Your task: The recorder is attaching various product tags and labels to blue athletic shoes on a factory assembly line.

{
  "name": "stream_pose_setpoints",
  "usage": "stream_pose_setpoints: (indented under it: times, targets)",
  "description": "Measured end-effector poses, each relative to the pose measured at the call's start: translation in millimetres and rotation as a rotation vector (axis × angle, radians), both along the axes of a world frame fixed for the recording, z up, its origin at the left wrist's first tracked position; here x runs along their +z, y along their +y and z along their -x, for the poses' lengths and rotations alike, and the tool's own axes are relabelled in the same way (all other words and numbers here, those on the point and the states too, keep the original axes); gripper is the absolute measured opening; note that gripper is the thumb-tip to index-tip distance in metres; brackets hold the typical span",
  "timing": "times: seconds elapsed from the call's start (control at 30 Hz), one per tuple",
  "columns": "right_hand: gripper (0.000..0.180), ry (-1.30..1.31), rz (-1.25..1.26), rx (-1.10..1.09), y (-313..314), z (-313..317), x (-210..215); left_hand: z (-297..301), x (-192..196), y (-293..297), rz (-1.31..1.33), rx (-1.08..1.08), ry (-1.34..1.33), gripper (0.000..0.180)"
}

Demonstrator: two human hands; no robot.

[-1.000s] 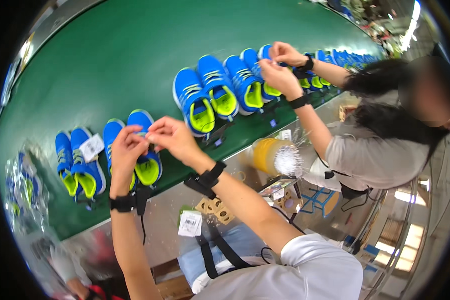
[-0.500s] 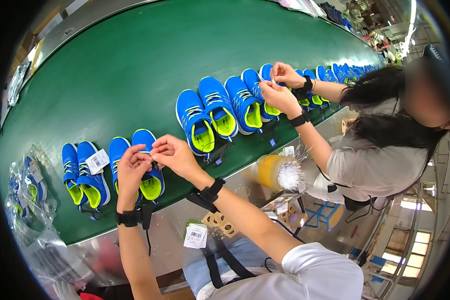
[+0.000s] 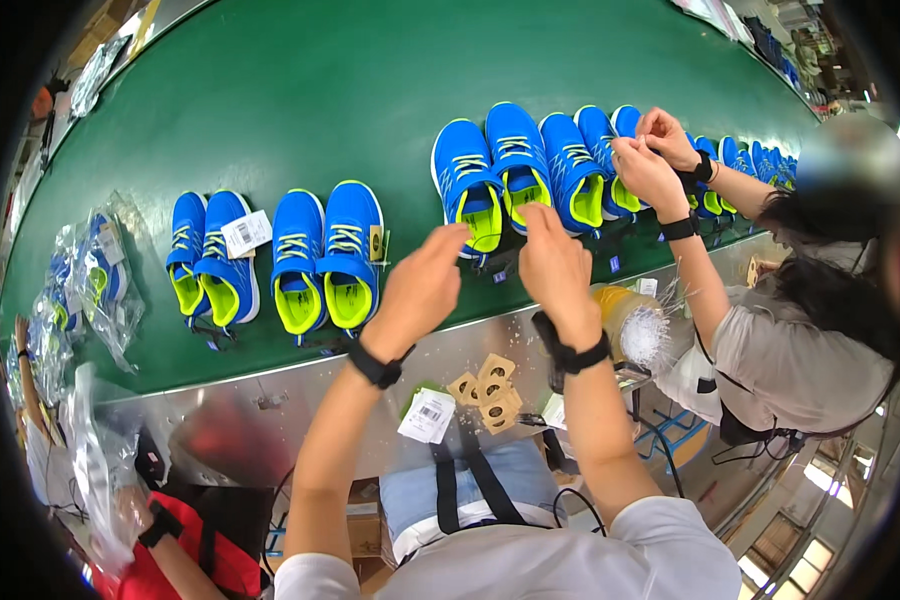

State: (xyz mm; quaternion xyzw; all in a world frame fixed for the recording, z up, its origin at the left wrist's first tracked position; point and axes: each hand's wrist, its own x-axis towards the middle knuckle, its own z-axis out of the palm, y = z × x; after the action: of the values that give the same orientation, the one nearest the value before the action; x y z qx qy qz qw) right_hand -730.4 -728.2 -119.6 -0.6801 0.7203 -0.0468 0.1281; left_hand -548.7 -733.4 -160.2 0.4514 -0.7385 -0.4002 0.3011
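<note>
Blue-lime shoe pair (image 3: 492, 180) now under both hands (image 3: 420, 290) (image 3: 555, 265), off prev. pair (image 3: 327, 258); grips apart, empty.

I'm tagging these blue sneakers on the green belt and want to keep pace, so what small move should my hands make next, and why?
Probably bring both hands down onto the blue pair just ahead of them. The left hand and right hand hover open over its heels, apparently holding nothing. The pair to the left already carries a small tag at its side, while no tag is visible on this one.

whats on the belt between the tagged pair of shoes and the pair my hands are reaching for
One more blue and yellow pair lies between the tagged pair and the reached-for pair, seen in the head view.
</note>
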Motion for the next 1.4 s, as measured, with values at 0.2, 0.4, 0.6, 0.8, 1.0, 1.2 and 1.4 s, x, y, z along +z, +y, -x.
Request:
stream_pose_setpoints:
  times: [0.2,0.4,0.6,0.8,1.0,1.2,1.4]
  targets:
    - [0.029,-0.169,0.031,0.181,8,21,-33,14,-22,9,0.019,-0.08,-0.074,0.042]
    - [0.039,-0.393,0.07,0.115,65,25,-18,-8,-3,66,-0.049,0.147,-0.052,0.024]
    - [0.028,-0.451,-0.136,0.137,160,30,-17,-42,1,150,-0.425,0.287,-0.139,0.025]
    - [0.023,-0.268,-0.195,0.317,193,20,-22,-32,-6,180,-0.377,0.273,-0.284,0.029]
    - [0.013,-0.276,-0.145,0.322,207,31,-41,-34,-20,188,-0.684,0.399,-0.094,0.023]
    - [0.014,-0.62,-0.318,0.119,205,48,-37,-43,-8,186,-1.064,0.471,0.299,0.014]
    - [0.016,-0.8,-0.409,0.048,202,62,-28,-46,-3,190,-0.964,0.525,0.312,0.013]
